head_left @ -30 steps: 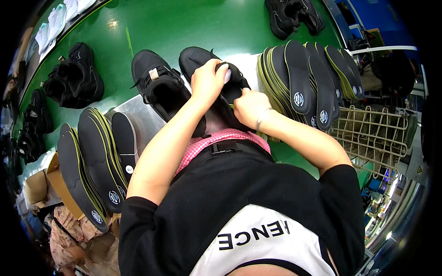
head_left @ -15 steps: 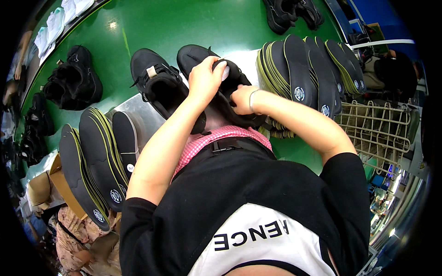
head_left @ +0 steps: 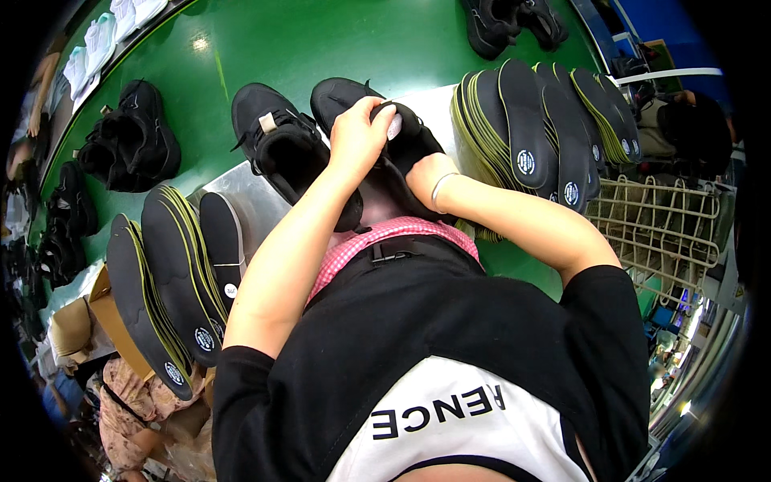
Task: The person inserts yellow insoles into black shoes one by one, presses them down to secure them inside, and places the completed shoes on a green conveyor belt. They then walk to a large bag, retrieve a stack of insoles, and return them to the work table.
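Observation:
Two black lace-up shoes stand side by side in front of me. On the right-hand shoe [head_left: 333,98], my left hand [head_left: 359,138] is closed over the tongue and upper edge of the opening, thumb by a pale patch on the tongue. Inside that same shoe, toward the heel, reaches my right hand [head_left: 431,178]; its fingertips are hidden by the collar. The left-hand shoe [head_left: 259,108] has a beige loop on its tongue and lies beside my left forearm, untouched, its opening facing me.
Dark insoles with yellow-green edges stand stacked at the left [head_left: 169,265] and at the right [head_left: 518,120]. More black shoes [head_left: 132,140] sit on the green table [head_left: 321,40], left and far right. A wire rack [head_left: 654,221] is at the right; another person [head_left: 132,394] is at lower left.
My right hand has pushed deeper into the right-hand shoe, so its fingers no longer show. The left hand keeps its hold on the tongue.

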A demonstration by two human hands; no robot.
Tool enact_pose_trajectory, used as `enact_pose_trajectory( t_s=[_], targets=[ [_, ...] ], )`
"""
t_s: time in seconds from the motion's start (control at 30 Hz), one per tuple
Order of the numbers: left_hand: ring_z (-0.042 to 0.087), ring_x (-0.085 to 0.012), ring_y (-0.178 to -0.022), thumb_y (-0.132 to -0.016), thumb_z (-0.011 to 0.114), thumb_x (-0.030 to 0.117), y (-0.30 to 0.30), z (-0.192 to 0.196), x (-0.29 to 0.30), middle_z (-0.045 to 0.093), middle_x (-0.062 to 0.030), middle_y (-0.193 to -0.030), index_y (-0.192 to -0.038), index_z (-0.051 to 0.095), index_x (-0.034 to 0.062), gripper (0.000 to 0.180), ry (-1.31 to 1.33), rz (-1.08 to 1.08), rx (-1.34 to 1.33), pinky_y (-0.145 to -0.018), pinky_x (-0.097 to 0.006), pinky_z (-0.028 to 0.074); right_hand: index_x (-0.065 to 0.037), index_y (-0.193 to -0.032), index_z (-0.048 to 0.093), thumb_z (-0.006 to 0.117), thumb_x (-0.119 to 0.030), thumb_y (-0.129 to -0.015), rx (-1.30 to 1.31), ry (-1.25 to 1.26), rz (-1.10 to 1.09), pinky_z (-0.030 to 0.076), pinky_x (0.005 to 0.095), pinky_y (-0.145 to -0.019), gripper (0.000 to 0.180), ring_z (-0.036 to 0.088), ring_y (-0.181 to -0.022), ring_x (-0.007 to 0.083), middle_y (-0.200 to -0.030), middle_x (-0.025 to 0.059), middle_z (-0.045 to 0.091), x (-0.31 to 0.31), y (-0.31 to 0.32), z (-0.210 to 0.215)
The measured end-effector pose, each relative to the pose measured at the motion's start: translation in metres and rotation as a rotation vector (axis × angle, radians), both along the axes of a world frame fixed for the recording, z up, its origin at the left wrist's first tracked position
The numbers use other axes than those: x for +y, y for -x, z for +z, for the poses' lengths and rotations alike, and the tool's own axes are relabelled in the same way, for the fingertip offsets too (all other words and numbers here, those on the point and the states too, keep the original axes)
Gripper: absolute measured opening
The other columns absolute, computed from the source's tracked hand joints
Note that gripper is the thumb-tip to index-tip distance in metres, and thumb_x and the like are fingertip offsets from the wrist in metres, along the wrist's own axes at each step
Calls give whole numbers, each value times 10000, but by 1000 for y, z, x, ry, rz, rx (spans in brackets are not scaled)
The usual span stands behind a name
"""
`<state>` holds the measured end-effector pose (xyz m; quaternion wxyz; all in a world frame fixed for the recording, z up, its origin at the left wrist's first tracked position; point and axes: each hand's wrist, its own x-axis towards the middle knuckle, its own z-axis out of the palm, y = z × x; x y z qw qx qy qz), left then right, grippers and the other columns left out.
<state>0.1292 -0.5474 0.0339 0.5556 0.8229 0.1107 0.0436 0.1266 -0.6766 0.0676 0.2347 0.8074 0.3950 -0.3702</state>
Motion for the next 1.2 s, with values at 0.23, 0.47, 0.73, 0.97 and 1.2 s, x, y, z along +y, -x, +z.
enact_pose_trajectory(
  t_s=[0.23, 0.47, 0.73, 0.97, 1.2],
  targets=[
    [582, -168, -762, -768, 575, 236, -6, -14, 12, 623, -121, -817, -920, 583, -26, 303, 260, -59, 37, -708, -270, 436, -29, -1010, 521, 483, -222, -713, 289, -15, -118, 324, 506, -856, 356, 581, -870, 296, -849, 168, 614, -22, 8, 35],
    [535, -74, -777, -825, 555, 196, -12, -15, 20, 601, -2, -858, -966, 586, 27, 222, 670, -182, 280, -724, -214, 416, -64, -1055, 529, 503, -167, -695, 306, 64, -125, 346, 467, -813, 375, 566, -946, 253, -1001, 114, 598, -27, 11, 16],
    [530, -96, -795, -803, 572, 199, -12, -15, 23, 594, -36, -868, -978, 570, -13, 275, 700, -174, 282, -732, -228, 419, -72, -1041, 531, 506, -171, -696, 288, 37, -122, 351, 464, -810, 360, 576, -920, 250, -972, 110, 607, -25, 12, 14],
    [562, -221, -856, -782, 573, 218, 15, 28, 3, 593, -147, -845, -945, 562, -8, 279, -61, -5, -72, -773, -305, 409, -79, -917, 589, 525, -185, -666, 268, -148, -199, 377, 461, -776, 280, 586, -878, 262, -913, 125, 614, -35, 9, 16],
    [590, -277, -572, -783, 575, 287, 76, 40, 51, 596, -119, -619, -928, 571, 1, 320, -391, -1, 168, -551, -359, 465, -88, -873, 585, 505, -153, -710, 122, -484, -270, 359, 502, -747, 192, 604, -796, 261, -836, 106, 622, -3, 5, 16]
  ],
)
